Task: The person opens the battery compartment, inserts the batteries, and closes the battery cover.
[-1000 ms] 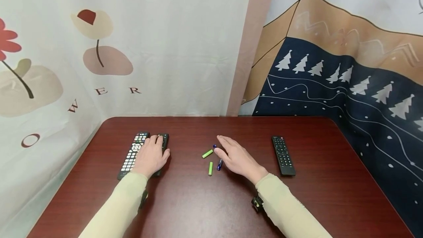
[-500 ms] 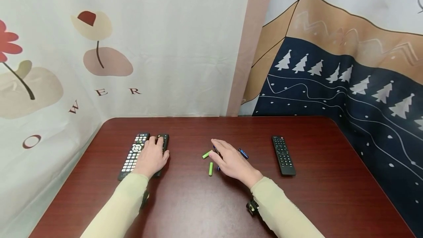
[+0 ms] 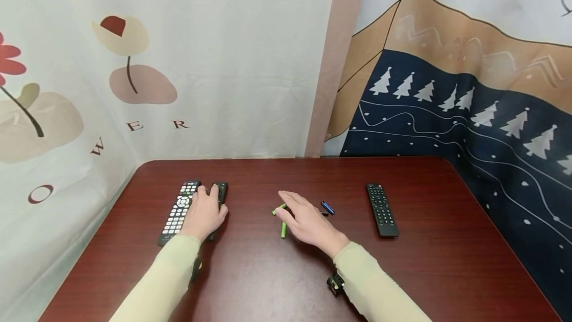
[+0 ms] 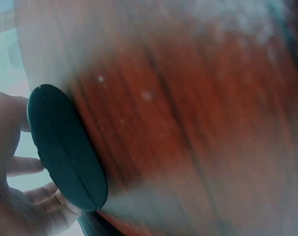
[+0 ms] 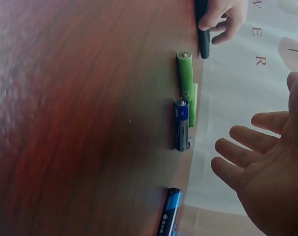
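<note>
My left hand (image 3: 203, 213) grips a slim black remote control (image 3: 223, 192), thumb along its right side and fingers over its buttons. The left wrist view shows that remote's rounded dark end (image 4: 68, 147) with fingertips beyond it. Just left of this hand lies a larger remote with white buttons (image 3: 173, 220), partly covered. Over the batteries my right hand (image 3: 308, 220) hovers, fingers straight and holding nothing. Below it lie a green battery (image 3: 283, 230), a second green one (image 3: 275, 210) partly hidden, and a blue battery (image 3: 327, 207). A blue-and-silver battery (image 5: 181, 127) shows in the right wrist view.
Another black remote (image 3: 382, 211) lies on the right part of the dark red wooden table (image 3: 250, 277). Behind the table's far edge hangs a pale printed curtain (image 3: 241, 73), with a navy tree-patterned one (image 3: 415, 113) to the right.
My right hand has shifted left and slightly nearer over the batteries, uncovering the blue battery on its right and covering more of the green ones. My left hand stays on the remote.
</note>
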A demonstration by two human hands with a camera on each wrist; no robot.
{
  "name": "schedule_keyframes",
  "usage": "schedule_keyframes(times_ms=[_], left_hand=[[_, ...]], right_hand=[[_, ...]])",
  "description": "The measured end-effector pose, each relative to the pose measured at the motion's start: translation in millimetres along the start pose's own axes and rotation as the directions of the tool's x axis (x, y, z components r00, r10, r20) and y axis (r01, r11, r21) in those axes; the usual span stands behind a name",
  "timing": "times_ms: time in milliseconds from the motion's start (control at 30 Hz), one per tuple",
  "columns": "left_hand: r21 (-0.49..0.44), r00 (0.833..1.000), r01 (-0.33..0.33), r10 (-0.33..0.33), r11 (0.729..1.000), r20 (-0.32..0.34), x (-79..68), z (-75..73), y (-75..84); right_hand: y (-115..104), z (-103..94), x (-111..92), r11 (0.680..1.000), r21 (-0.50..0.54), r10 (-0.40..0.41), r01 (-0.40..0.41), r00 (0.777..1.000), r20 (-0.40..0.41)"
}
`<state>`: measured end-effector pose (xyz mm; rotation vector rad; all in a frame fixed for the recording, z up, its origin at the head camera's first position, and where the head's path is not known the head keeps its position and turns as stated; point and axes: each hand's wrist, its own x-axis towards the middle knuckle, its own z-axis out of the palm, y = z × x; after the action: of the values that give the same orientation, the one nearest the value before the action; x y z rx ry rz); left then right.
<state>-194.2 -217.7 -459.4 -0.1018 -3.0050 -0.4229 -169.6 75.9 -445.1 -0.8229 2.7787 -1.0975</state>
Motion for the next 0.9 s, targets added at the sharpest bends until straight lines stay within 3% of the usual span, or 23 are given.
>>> schedule_keyframes(times_ms=[500, 733, 900], left_hand=[[-0.123, 1.0, 0.027, -0.028, 0.992, -0.004, 1.1, 0.0, 7.8], [-0.309, 0.992, 0.112, -0.086, 0.945, 0.096, 10.0, -6.5, 16.3], [-0.386, 0.992, 0.109, -0.077, 0.916, 0.098, 14.2, -5.5, 23.2]], right_hand=[[-6.0, 6.7, 1.7, 0.999, 0.051, 0.009, -0.01, 1.0, 0.016], [-8.7, 7.3, 2.0, 0.997, 0.071, 0.005, -0.006, 1.0, 0.014], [-8.7, 6.8, 2.8, 0.998, 0.064, -0.007, 0.007, 1.0, 0.004]])
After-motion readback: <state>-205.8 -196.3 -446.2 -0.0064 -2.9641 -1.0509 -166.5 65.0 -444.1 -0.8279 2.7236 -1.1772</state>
